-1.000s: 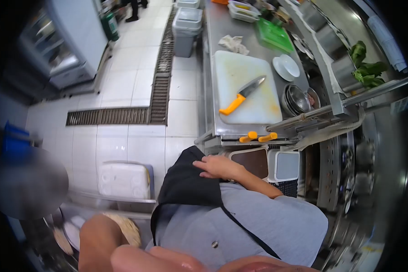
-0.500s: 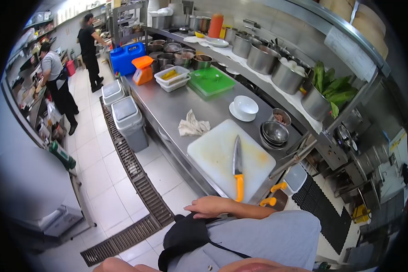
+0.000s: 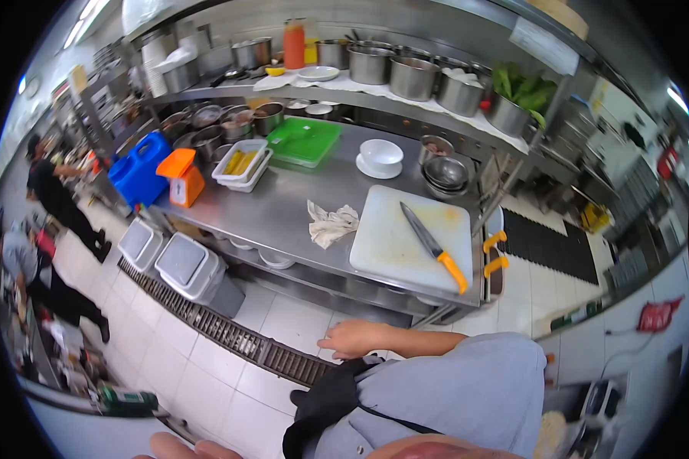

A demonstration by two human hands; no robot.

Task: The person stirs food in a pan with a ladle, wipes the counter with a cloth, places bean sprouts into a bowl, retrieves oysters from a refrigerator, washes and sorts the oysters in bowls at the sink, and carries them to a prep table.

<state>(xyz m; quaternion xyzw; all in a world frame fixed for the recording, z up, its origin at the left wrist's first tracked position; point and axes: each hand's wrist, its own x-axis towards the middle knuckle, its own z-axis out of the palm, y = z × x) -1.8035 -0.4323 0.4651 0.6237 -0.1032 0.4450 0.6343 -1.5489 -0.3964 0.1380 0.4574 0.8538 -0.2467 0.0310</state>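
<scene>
My right hand (image 3: 352, 339) is held in front of my body, just above the black apron (image 3: 325, 409). Its fingers are loosely extended with nothing in them. At the bottom edge, my left hand (image 3: 191, 447) shows only partly, its fingers apart and no object visible in it. Beyond my right arm, a knife (image 3: 434, 246) with an orange handle lies diagonally on a white cutting board (image 3: 379, 245). A crumpled cloth (image 3: 331, 223) rests left of the board. Behind it, a white bowl (image 3: 381, 153) sits on a white plate.
The steel counter (image 3: 283, 206) also bears stacked metal bowls (image 3: 445, 174), a green-lidded container (image 3: 306, 141), an orange scale (image 3: 181, 177) and a blue jug (image 3: 139, 170). Lidded bins (image 3: 191, 268) stand beside a floor drain (image 3: 226, 333). Two people (image 3: 57, 187) are at the left.
My view has turned, so the counter appears more level and the two people sit farther left. My right hand shows slightly higher, over the floor. The knife still lies on the board.
</scene>
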